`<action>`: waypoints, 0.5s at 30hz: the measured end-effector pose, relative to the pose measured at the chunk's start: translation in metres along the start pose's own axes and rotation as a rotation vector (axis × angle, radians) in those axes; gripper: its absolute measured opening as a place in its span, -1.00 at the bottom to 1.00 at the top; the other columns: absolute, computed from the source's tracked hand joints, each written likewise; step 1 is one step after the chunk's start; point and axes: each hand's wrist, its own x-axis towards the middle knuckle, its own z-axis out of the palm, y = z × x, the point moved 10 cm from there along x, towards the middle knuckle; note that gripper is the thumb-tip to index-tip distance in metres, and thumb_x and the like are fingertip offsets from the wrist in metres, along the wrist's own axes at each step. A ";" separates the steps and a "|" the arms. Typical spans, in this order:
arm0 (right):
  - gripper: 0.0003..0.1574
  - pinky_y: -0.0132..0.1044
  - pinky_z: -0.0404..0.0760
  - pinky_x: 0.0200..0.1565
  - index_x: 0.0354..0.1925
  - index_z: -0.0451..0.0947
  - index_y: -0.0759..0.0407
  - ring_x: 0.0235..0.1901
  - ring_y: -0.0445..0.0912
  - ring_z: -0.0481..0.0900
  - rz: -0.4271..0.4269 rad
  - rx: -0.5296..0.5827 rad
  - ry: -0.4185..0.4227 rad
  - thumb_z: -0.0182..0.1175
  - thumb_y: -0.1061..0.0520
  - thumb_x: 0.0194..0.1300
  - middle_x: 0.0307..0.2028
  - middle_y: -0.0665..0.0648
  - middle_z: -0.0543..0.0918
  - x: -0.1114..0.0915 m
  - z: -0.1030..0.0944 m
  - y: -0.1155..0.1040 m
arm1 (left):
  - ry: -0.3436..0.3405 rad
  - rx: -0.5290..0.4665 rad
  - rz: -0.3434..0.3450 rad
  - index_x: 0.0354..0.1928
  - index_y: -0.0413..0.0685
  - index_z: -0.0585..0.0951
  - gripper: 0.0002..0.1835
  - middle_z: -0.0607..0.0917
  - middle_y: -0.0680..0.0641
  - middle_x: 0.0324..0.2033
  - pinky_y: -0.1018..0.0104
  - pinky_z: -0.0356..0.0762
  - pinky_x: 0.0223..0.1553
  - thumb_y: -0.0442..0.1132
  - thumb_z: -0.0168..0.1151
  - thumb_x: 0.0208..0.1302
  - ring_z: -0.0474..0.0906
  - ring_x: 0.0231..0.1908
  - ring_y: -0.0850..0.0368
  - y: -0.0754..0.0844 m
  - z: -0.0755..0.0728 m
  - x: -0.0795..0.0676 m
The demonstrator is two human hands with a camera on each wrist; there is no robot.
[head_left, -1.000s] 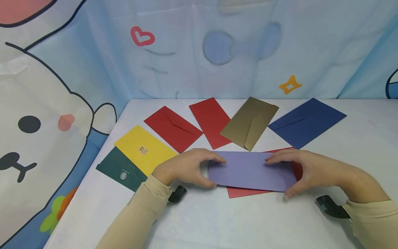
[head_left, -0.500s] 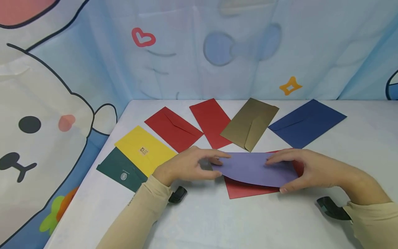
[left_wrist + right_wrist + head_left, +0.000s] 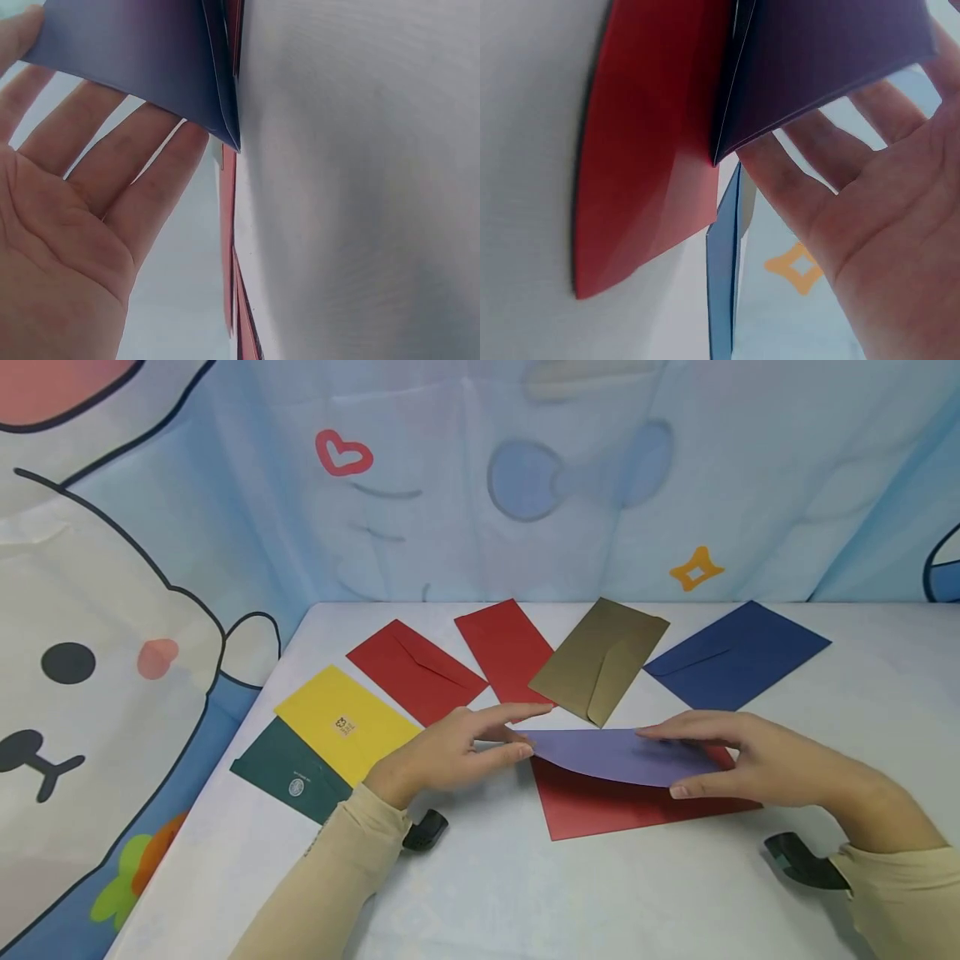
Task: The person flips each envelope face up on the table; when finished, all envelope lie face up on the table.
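A purple envelope is tilted up over a red envelope, near edge raised and bowed. My left hand holds its left end, thumb on the near side and fingers behind, as the left wrist view shows with the envelope's corner. At the right end, my right hand grips it between thumb and fingers. In the right wrist view the purple envelope leans away from the red envelope, which lies on the table.
Behind the hands lie two more red envelopes, a gold envelope and a blue envelope. Yellow and dark green envelopes overlap at left. A printed curtain hangs behind the white table.
The purple envelope has tilted from flat, its near edge rising and exposing more of the red one beneath. My left fingers have moved behind its left end; both thumbs have risen.
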 end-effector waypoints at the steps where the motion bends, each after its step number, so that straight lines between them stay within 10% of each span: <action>1: -0.25 -0.31 0.63 -0.03 0.29 0.57 -0.13 0.09 -0.29 0.54 -0.001 0.005 0.008 0.52 -0.09 0.13 0.16 -0.14 0.60 0.000 -0.001 -0.001 | 0.008 0.010 -0.002 0.48 0.51 0.32 -0.46 0.60 0.26 0.18 0.09 0.42 0.22 0.07 0.11 0.51 0.58 0.07 0.40 0.000 -0.001 0.000; 15: -0.41 -0.51 0.61 -0.15 0.28 0.55 -0.01 -0.10 -0.29 0.66 0.058 0.081 0.218 0.34 0.27 0.32 -0.06 -0.02 0.70 0.000 -0.027 0.000 | 0.153 0.087 0.002 0.55 0.48 0.16 -0.36 0.75 0.12 -0.17 0.27 0.52 -0.31 -0.03 0.10 0.54 0.61 -0.33 0.18 0.002 -0.015 -0.001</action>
